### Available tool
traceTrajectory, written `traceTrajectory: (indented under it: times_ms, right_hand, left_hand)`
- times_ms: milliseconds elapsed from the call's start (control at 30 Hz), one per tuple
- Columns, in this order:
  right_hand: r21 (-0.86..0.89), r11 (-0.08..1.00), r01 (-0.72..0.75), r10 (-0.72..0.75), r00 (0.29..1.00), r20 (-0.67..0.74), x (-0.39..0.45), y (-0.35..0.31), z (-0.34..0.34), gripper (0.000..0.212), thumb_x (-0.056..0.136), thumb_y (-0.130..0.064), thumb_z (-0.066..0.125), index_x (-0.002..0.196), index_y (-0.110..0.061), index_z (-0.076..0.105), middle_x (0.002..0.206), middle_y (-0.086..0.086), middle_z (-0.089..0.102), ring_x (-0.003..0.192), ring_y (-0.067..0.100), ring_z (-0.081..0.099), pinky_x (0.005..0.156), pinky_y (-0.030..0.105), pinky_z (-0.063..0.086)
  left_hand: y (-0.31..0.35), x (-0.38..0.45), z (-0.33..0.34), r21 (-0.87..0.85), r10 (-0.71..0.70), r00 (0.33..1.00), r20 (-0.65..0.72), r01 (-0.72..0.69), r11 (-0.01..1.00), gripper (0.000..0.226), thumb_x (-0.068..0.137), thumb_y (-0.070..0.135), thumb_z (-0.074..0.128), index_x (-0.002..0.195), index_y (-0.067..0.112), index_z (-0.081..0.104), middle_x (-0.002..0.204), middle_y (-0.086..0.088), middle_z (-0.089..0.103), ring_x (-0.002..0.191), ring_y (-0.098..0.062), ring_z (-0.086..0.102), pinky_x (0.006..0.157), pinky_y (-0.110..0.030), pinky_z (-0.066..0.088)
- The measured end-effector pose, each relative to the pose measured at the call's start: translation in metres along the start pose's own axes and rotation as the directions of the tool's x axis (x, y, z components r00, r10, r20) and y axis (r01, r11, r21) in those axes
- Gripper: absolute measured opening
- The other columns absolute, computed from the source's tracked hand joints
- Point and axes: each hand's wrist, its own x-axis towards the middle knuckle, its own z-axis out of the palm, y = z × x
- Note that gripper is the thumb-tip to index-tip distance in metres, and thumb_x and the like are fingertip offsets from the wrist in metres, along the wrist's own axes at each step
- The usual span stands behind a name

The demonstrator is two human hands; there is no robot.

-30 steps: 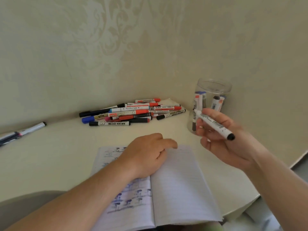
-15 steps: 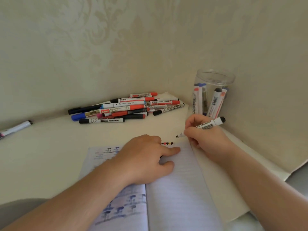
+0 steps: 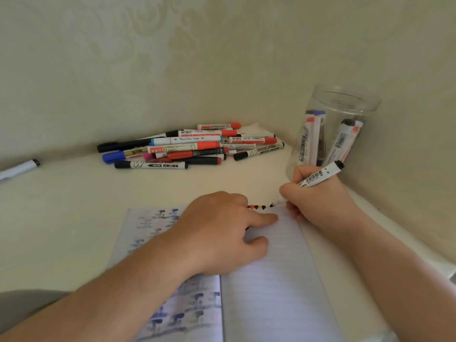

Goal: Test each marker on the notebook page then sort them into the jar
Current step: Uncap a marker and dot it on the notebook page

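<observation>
The right hand (image 3: 318, 201) has come down from beside the clear plastic jar (image 3: 333, 129), where a second ago it held the white black-capped marker (image 3: 318, 176) in the air. Its fingers (image 3: 286, 188) now pinch the barrel, and the tip touches the top edge of the open lined notebook (image 3: 271, 280), extending a row of small coloured dots (image 3: 256, 207). The left hand (image 3: 222, 230) stays flat on the page, fingers relaxed. The pile of loose markers (image 3: 187, 146) lies unchanged on the cream desk (image 3: 61, 218).
</observation>
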Motion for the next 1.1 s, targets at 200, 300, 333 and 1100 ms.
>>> traceTrajectory:
  times_ms: [200,300,333,1100]
  right_hand:
    - [-0.035,0.999,0.027,-0.027,0.999,-0.026,-0.0006,-0.0002,0.0032,0.028,0.080,-0.002,0.067,0.067,-0.002,0.042,0.056,0.016,0.056,0.045,0.021,0.050,0.045,0.027,0.040]
    - [-0.022,1.000,0.021,-0.022,0.999,-0.039,-0.0007,0.0004,0.0033,0.028,0.081,-0.001,0.066,0.067,-0.003,0.042,0.057,0.015,0.054,0.044,0.019,0.050,0.043,0.026,0.040]
    - [-0.010,1.000,0.012,-0.012,0.999,-0.035,-0.0011,0.0000,0.0025,0.028,0.081,0.000,0.066,0.066,-0.006,0.043,0.057,0.014,0.054,0.044,0.018,0.050,0.043,0.026,0.041]
    - [0.053,0.999,-0.005,0.007,0.999,-0.033,-0.0024,-0.0005,0.0012,0.033,0.083,0.000,0.065,0.063,-0.014,0.043,0.054,0.009,0.052,0.048,0.019,0.051,0.041,0.024,0.040]
  left_hand:
    - [-0.0008,-0.0003,0.0003,-0.002,0.004,1.000,-0.003,-0.004,1.000,0.052,0.094,0.064,0.037,0.146,0.067,0.030,0.086,0.014,0.041,0.088,-0.010,0.040,0.071,-0.031,0.029]
    - [-0.0010,-0.0013,0.0009,-0.001,-0.001,1.000,-0.005,0.001,1.000,0.053,0.094,0.065,0.036,0.147,0.066,0.031,0.086,0.013,0.042,0.091,-0.011,0.043,0.075,-0.032,0.033]
    - [-0.0009,-0.0016,0.0009,-0.002,-0.004,1.000,-0.005,0.004,1.000,0.053,0.094,0.065,0.036,0.147,0.066,0.031,0.086,0.013,0.042,0.091,-0.011,0.042,0.074,-0.032,0.032]
    - [-0.0011,-0.0007,0.0014,0.005,0.004,1.000,-0.023,-0.004,1.000,0.052,0.095,0.064,0.038,0.147,0.066,0.032,0.087,0.016,0.041,0.092,-0.010,0.041,0.075,-0.032,0.031]
